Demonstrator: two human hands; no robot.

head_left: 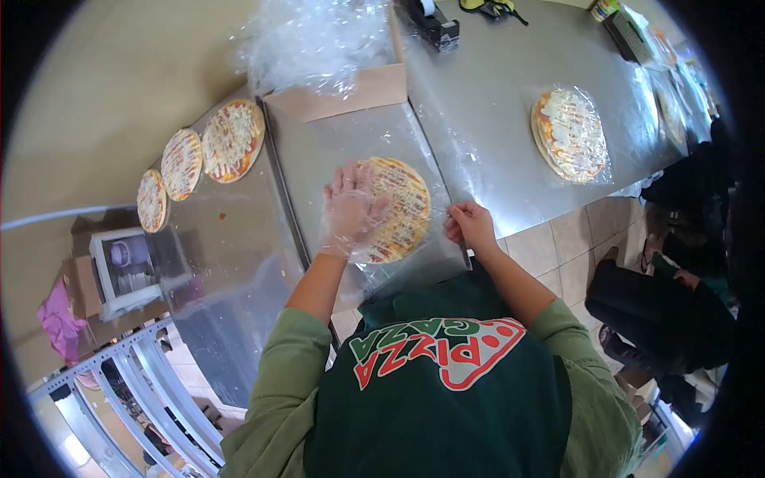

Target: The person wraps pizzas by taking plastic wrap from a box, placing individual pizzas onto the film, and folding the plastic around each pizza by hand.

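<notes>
In front of me a pizza [402, 209] with shredded cheese and streaks of sauce lies on the metal table, with clear plastic around it. My left hand [349, 209], under clear plastic that looks like a glove, rests on the pizza's left side with its fingers stretched out. At the right of the pizza, my bare right hand [472, 224] pinches the edge of a clear plastic bag [441, 213]. Exactly how far the pizza sits inside the bag is hard to make out.
Several unwrapped pizzas [233, 141] line the left table. A cardboard box [343, 93] of clear plastic bags [315, 44] stands ahead. On the right table are wrapped pizzas [570, 134] and a tape dispenser [434, 25]. Another person [649, 303] is at the right.
</notes>
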